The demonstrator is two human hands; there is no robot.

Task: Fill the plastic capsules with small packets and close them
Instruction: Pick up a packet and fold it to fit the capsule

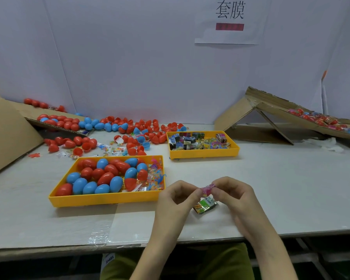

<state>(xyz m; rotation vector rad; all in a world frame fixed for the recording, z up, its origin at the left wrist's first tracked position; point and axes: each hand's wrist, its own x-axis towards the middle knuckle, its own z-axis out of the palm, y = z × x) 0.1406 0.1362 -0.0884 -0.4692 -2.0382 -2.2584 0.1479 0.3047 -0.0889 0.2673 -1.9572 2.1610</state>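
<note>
My left hand point(178, 196) and my right hand point(233, 194) meet near the table's front edge and pinch a small pink packet point(208, 188) between their fingertips. Just under them a green packet point(205, 204) lies on the table. A yellow tray point(101, 199) to the left holds several closed red and blue capsules point(101, 176) and small clear toy bags at its right end. A second yellow tray point(235, 149) further back is full of small colourful packets point(198, 141).
Loose red and blue capsule halves point(141, 132) and small bags are scattered behind the trays. A cardboard ramp point(55, 122) at the back left carries more capsules. Another cardboard ramp point(281, 112) at the back right holds wrapped capsules. A white wall with a paper sign point(230, 19) stands behind.
</note>
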